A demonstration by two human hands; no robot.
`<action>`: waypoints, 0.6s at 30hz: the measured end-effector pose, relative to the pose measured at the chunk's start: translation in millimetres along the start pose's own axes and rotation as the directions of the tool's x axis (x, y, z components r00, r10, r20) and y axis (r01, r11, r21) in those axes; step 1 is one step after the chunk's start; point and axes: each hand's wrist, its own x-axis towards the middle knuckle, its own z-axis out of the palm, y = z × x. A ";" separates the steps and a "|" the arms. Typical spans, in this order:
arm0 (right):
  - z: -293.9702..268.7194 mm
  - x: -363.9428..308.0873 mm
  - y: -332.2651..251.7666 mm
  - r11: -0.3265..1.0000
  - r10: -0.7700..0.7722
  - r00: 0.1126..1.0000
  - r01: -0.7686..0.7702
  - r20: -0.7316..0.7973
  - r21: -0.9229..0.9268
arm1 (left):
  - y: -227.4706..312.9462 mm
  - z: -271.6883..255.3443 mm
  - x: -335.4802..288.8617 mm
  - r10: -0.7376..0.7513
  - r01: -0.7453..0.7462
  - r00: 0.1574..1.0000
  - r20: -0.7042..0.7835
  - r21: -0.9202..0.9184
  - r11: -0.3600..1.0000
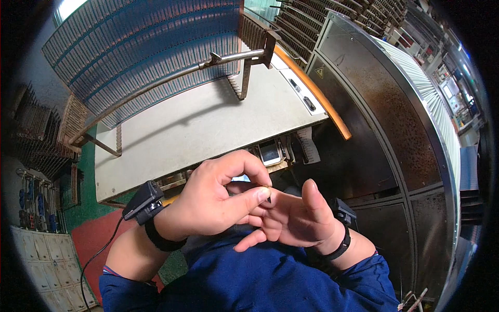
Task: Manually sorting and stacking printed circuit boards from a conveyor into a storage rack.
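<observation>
Between the blue shirt [249,278] and the counter [156,161]: left hand [208,195], with thumb and forefinger pinched on a small dark piece [270,199], mostly hidden by the fingertips. Just beside it, right hand [296,218], open, palm up, fingers loosely spread behind the pinch; cannot tell whether touching the piece.

As for progress, by judgement, in the middle of close finger work: piece picked up, not yet set down or passed across. Cannot tell how much more to do, nor whether anything on the counter already finished.

Among holders, first a large rack [150,57] on the counter, full of close rows of slim strips against blue; cannot tell whether loose parts or fixed bars. Near the counter's right end, a white sheet [306,92] with a pen [294,85] and a black tool [310,104] on it. Under the near edge, a white-rimmed device [270,154], with clutter too shadowed to make out. Far right, a metal cabinet [405,119], contents out of sight. Lower left, pale lockers [47,255], apparently shut, likewise without a view inside.
</observation>
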 end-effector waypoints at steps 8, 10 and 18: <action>1.4 -1.1 -1.1 1.000 0.010 1.000 -0.010 -0.016 -0.004 | 2.4 -0.2 0.1 -0.071 0.071 0.998 0.000 0.016 0.997; 1.6 -0.7 -0.7 1.000 0.008 1.000 -0.008 -0.018 -0.002 | -0.9 3.5 0.2 -0.040 0.039 0.998 -0.039 -0.016 0.999; -0.2 -1.4 -0.9 1.000 0.015 1.000 -0.015 -0.015 -0.006 | -7.4 1.5 2.1 0.056 -0.055 0.997 -0.059 0.021 0.998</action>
